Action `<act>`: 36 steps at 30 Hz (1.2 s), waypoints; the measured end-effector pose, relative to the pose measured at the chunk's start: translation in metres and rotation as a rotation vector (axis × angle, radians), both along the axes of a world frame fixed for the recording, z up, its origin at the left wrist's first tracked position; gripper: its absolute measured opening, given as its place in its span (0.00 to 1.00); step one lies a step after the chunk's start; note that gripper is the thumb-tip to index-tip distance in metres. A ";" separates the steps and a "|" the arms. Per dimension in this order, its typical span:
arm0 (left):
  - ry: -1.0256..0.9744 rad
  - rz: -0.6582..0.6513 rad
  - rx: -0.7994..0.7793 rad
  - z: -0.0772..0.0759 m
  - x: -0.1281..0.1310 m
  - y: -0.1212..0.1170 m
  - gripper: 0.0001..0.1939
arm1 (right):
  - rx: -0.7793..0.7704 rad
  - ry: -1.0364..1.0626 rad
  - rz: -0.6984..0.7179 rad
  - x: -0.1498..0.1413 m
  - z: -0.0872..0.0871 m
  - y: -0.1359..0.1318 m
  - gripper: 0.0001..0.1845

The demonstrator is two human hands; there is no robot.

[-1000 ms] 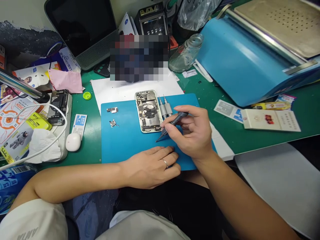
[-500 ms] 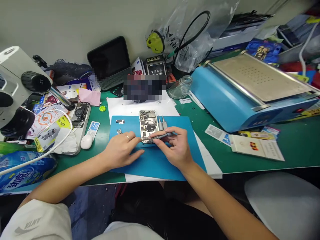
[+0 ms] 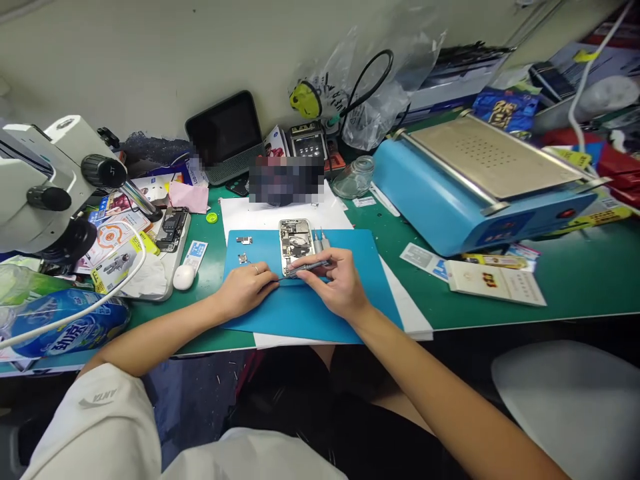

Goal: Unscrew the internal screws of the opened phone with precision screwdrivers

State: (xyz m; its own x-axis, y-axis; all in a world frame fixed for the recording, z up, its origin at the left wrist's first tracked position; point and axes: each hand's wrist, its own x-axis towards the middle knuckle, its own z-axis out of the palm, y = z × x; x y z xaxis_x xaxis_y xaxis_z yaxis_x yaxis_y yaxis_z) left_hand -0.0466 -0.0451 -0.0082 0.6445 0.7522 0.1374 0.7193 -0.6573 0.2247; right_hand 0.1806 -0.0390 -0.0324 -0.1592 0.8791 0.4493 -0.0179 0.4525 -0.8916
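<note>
An opened phone (image 3: 296,235) with its inner parts exposed lies on the blue mat (image 3: 300,310). My right hand (image 3: 340,287) is closed around a slim grey screwdriver (image 3: 314,265), which lies almost level across the phone's lower end, its tip pointing left. At that tip, the fingers of my left hand (image 3: 247,291) are pinched together; what is between them is too small or hidden to make out. Two more screwdrivers (image 3: 321,241) lie right of the phone, partly behind my right hand. Left of it, a small metal part (image 3: 244,240) and another small part (image 3: 243,259) rest on the mat.
A microscope (image 3: 65,193) stands at the left, near a blue packet (image 3: 75,323) and a white earbud case (image 3: 184,277). To the right sits a blue heating plate machine (image 3: 430,200), with a white box (image 3: 495,282) before it. A glass jar (image 3: 354,177) stands behind.
My left fingers have closed into a pinch and come to the screwdriver's tip. The screwdriver has shifted slightly left in my right hand. The whole view has turned a little.
</note>
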 end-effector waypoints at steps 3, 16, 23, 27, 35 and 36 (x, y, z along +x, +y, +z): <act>0.010 0.026 -0.002 0.000 0.001 0.001 0.13 | 0.002 -0.001 -0.006 -0.002 0.002 0.000 0.18; 0.031 0.215 -0.001 0.008 -0.006 0.013 0.11 | 0.063 0.107 -0.304 0.010 0.001 0.011 0.21; 0.015 0.225 -0.013 0.009 -0.004 0.010 0.11 | 0.067 0.097 -0.325 0.014 0.001 0.011 0.20; 0.007 0.213 -0.010 0.009 -0.005 0.010 0.11 | 0.057 0.095 -0.340 0.015 0.000 0.011 0.20; 0.005 0.130 0.016 0.003 -0.009 0.010 0.18 | 0.048 0.101 -0.351 0.016 0.004 0.010 0.19; 0.006 0.107 0.018 0.003 -0.009 0.011 0.19 | 0.047 0.104 -0.347 0.016 0.004 0.010 0.19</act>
